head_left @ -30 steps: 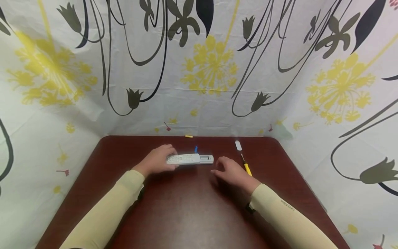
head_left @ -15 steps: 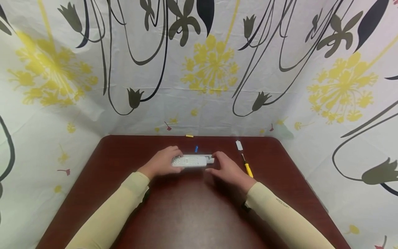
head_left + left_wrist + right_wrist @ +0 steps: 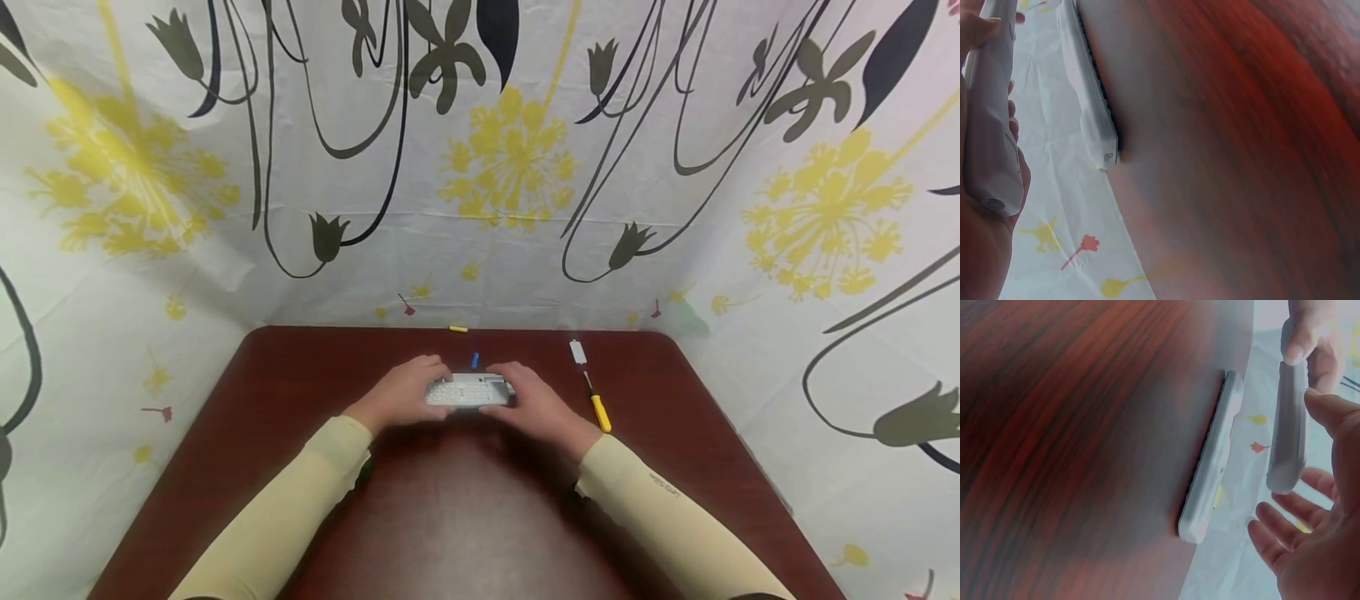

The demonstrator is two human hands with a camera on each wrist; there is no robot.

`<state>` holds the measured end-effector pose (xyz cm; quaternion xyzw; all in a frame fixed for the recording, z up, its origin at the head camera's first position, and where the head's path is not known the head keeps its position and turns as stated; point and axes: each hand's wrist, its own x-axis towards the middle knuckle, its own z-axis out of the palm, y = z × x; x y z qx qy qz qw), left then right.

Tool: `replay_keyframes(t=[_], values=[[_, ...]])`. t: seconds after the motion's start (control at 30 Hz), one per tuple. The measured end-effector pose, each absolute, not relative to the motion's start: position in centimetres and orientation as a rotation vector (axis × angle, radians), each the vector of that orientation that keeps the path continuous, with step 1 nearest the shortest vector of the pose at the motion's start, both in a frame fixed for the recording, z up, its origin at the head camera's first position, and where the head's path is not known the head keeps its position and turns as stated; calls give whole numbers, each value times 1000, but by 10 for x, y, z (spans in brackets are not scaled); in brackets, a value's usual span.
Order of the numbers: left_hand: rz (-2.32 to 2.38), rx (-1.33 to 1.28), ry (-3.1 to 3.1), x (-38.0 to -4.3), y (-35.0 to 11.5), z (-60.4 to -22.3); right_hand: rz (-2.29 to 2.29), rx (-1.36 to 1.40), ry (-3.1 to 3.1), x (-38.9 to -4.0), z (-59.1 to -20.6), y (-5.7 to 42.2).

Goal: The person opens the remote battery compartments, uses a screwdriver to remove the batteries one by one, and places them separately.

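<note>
My left hand (image 3: 405, 392) grips a white remote control (image 3: 459, 393) by one end, keypad up in the head view, raised over the table. In the right wrist view its thumb presses along the edge of that remote. My right hand (image 3: 1319, 531) reaches round the other end with thumb near the remote's side; the spread fingers stand apart from it. Under the held one, a second white remote control (image 3: 1210, 462) lies on the table, buttons down. Its battery compartment side is mostly hidden in the head view by the held remote.
Beyond the hands lie a small blue battery (image 3: 475, 360) and a yellow battery (image 3: 458, 328) near the far edge. To the right are a white battery cover (image 3: 577, 352) and a yellow-handled screwdriver (image 3: 597, 407). Patterned cloth (image 3: 480, 275) surrounds the dark red table (image 3: 465, 517).
The left hand has carried the held remote rightward over the second one. My right hand has moved left, to the remote's right end. The batteries, cover and screwdriver have stayed put.
</note>
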<state>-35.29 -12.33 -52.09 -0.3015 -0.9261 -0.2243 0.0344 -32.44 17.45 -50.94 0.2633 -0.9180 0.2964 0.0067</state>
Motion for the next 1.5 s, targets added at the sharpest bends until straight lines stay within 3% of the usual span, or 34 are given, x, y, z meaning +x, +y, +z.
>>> replay_keyframes(t=[0.33, 1.5], values=[[-737, -978, -2847, -350, -115, -517, 833, 983, -2808, -325, -511, 163], [-703, -1035, -2837, -344, -106, -515, 706, 1021, -2824, -324, -515, 156]])
